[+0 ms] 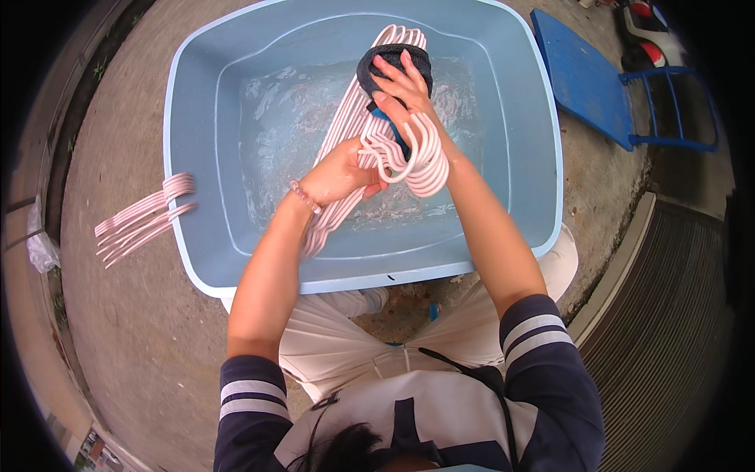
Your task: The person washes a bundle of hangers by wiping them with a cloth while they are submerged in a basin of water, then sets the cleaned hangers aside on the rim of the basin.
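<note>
A bundle of pale pink clothes hangers (342, 127) is held over a blue plastic tub (519, 177) with clear water in its bottom. My left hand (342, 174) grips the bundle near the hooks, its thumb and fingers wrapped around the hanger necks. My right hand (404, 85) presses a dark grey cloth (389, 59) around the upper end of the bundle, fingers spread over it. The hooks hang by my right wrist. A strip of blue material shows beneath that hand, partly hidden by the hangers.
Several more pink hangers (138, 215) hook over the tub's left rim. At the upper right lies a blue platform cart (584, 76) with a tubular handle, near a red and white object (652, 41). A ribbed grating (660, 295) runs along the right. Concrete ground (130, 147) surrounds the tub.
</note>
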Motion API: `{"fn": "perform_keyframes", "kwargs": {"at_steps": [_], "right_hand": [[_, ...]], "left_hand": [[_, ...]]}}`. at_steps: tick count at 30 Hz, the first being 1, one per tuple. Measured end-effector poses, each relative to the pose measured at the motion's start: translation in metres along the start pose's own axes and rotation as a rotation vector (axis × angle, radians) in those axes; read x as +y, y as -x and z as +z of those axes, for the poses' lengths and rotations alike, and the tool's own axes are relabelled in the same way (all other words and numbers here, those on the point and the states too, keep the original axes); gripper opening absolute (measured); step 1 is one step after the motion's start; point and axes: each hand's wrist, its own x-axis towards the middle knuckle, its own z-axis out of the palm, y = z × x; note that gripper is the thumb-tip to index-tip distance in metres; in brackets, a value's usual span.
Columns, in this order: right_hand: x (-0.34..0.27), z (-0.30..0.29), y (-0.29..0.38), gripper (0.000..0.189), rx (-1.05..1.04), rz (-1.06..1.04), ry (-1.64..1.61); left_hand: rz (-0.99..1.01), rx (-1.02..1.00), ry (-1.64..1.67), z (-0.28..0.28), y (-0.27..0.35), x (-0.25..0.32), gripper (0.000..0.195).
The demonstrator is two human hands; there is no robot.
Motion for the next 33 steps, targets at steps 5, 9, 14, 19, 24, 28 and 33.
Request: {"fn": "perform_keyframes", "kwargs": {"at_steps": [5,9,14,19,24,28,33], "right_hand": [[0.069,-0.039,-0.040,0.030,0.186,0.057,0.479],[0.087,-0.099,-0.040,0.033,0.022,0.921,-0.404],[0.114,-0.113,0.005,0.028,0.151,0.818,-1.064],[0.120,-0.090,0.018,0.034,0.300,0.620,-1.493],[0.074,-0.077,0.026,0.062,0.362,0.677,-1.675],[0.031,-0.032,0.031,0.062,0.295,0.801,-1.601],[0.010,-0.008,0.038,0.037,0.117,0.909,-1.605]], "left_hand": [[-0.075,0.024,-0.136,0.030,0.009,0.014,0.011],[-0.080,-0.065,-0.261,0.034,0.004,0.007,0.012],[-0.069,-0.128,-0.120,0.021,0.005,-0.003,0.010],[0.187,-0.116,-0.282,0.000,0.003,-0.035,0.005],[-0.092,-0.046,0.011,-0.012,0.006,-0.023,0.019],[-0.010,-0.013,-0.017,0.004,-0.005,-0.022,0.031],[-0.094,0.076,0.281,-0.013,0.004,-0.037,0.033]]}}
